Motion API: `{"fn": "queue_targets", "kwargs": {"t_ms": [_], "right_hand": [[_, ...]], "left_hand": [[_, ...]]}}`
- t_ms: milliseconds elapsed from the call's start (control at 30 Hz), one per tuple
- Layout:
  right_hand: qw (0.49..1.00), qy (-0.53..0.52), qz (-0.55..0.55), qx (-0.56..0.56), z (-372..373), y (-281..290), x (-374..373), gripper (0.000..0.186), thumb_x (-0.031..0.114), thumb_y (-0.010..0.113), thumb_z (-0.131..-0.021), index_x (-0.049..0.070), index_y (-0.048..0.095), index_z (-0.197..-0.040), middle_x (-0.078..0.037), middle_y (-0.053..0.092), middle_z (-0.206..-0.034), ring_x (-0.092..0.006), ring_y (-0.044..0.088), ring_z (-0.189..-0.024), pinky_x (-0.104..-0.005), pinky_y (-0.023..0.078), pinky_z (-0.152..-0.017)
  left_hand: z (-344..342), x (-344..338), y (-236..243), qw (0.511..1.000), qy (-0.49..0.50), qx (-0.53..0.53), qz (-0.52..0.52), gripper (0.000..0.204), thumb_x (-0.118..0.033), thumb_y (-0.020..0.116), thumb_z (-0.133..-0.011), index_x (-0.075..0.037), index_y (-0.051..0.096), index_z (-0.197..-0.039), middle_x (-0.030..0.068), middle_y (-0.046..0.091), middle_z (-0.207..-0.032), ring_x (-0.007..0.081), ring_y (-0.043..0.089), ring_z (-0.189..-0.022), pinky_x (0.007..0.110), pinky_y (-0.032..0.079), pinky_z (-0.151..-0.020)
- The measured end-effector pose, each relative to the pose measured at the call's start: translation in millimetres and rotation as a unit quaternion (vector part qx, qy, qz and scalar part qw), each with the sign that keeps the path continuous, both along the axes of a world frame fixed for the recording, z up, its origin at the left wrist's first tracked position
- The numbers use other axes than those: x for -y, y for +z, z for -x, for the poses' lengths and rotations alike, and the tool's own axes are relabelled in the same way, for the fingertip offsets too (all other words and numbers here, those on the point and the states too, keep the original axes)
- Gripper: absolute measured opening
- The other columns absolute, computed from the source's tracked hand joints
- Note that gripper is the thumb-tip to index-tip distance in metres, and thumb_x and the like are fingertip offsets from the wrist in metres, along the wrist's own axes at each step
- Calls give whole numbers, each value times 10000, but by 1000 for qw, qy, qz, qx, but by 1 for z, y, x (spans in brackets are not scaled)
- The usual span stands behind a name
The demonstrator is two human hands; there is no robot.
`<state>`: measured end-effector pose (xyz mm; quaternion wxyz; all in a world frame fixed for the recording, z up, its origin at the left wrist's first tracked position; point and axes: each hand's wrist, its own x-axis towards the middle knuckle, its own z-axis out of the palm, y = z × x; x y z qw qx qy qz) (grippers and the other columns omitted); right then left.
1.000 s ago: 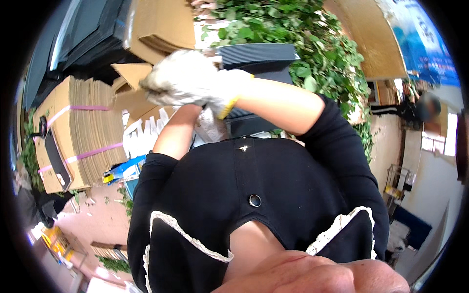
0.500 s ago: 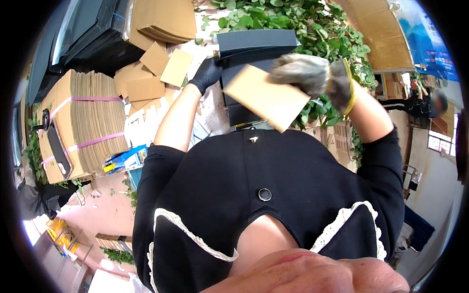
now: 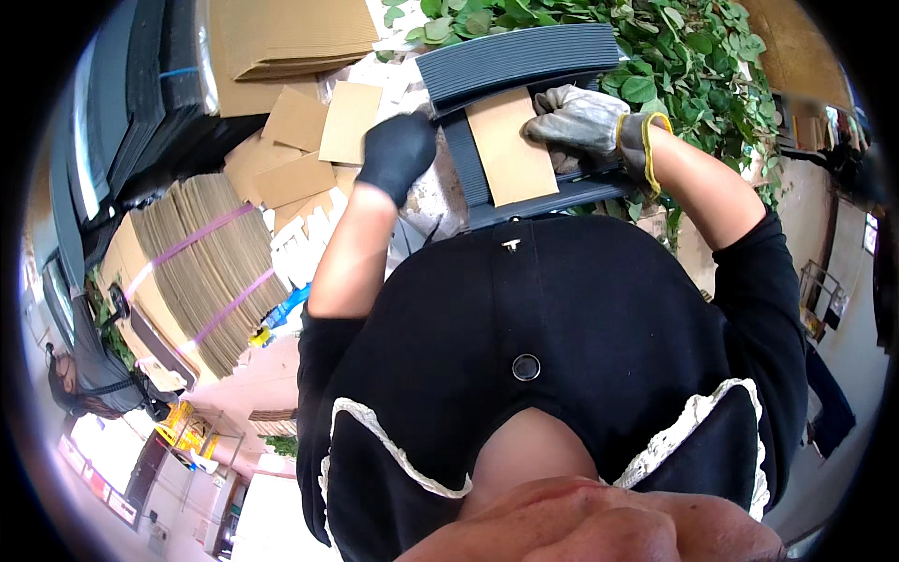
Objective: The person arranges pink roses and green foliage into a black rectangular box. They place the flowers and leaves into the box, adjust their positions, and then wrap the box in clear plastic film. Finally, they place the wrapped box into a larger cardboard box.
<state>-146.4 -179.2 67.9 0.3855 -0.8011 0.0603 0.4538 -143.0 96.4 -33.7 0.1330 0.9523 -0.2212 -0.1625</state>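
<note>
My left hand (image 3: 397,155), in a black glove, is closed beside the left side of a dark grey ridged tray (image 3: 520,66); what its fingers hold, if anything, is hidden. A tan cardboard rectangle (image 3: 510,159) lies in the tray. My right hand (image 3: 571,126), in a soiled pale glove with yellow trim, grips that cardboard at its right edge, fingers curled. Loose tan cardboard pieces (image 3: 290,173) lie left of my left hand, with some white scraps around them.
Strapped cardboard stacks (image 3: 187,272), a flat cardboard pile (image 3: 295,28) and dark board stacks (image 3: 140,103) stand left. Green leaves (image 3: 698,84) are heaped behind and right of the tray. Another person (image 3: 80,370) is at the far left, another partly visible at the far right.
The cardboard that my right hand carried in the air has come down into the tray. My left hand has shifted slightly down and right. A person has come into view at far left.
</note>
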Motion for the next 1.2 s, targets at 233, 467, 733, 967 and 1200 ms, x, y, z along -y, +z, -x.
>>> {"fn": "queue_targets", "kwargs": {"t_ms": [233, 467, 733, 967, 1200], "right_hand": [[953, 179, 86, 228, -1, -6, 6, 367, 373, 614, -846, 10, 673, -831, -140, 680, -713, -265, 659, -640, -390, 516, -601], [880, 418, 76, 213, 4, 83, -36, 255, 364, 621, -802, 154, 733, -892, -108, 710, -831, -314, 689, -749, -431, 540, -657], [917, 192, -110, 331, -28, 89, 39, 274, 321, 599, -893, 140, 709, -1068, -98, 716, -1029, -261, 687, -956, -367, 529, -880], [777, 350, 238, 465, -136, -52, 92, 336, 180, 607, -796, 129, 653, -1125, -160, 674, -1079, -382, 662, -922, -457, 548, -770], [719, 229, 327, 569, -186, 22, 97, 354, 71, 602, -803, 140, 649, -1147, -144, 669, -1053, -352, 647, -954, -416, 545, -809]], "left_hand": [[35, 44, 90, 947, -150, -65, 276, 674, -281, 782, -755, -43, 514, -1325, 203, 505, -1343, 337, 511, -1224, 410, 421, -1037], [28, 62, 59, 974, -170, -5, 152, 973, -252, 810, -644, 57, 335, -1434, 309, 331, -1460, 448, 363, -1340, 446, 340, -1115], [31, 14, 37, 931, -171, -4, 322, 235, -174, 712, -790, -127, 741, -1018, 47, 715, -1073, 211, 687, -957, 362, 548, -789], [41, 36, -11, 880, -212, 8, 426, 207, -164, 726, -751, -97, 732, -946, 79, 704, -970, 278, 657, -944, 394, 519, -803], [57, 30, -16, 891, -149, 29, 427, 220, -143, 753, -715, -103, 734, -930, 56, 703, -954, 268, 664, -902, 401, 525, -773]]}}
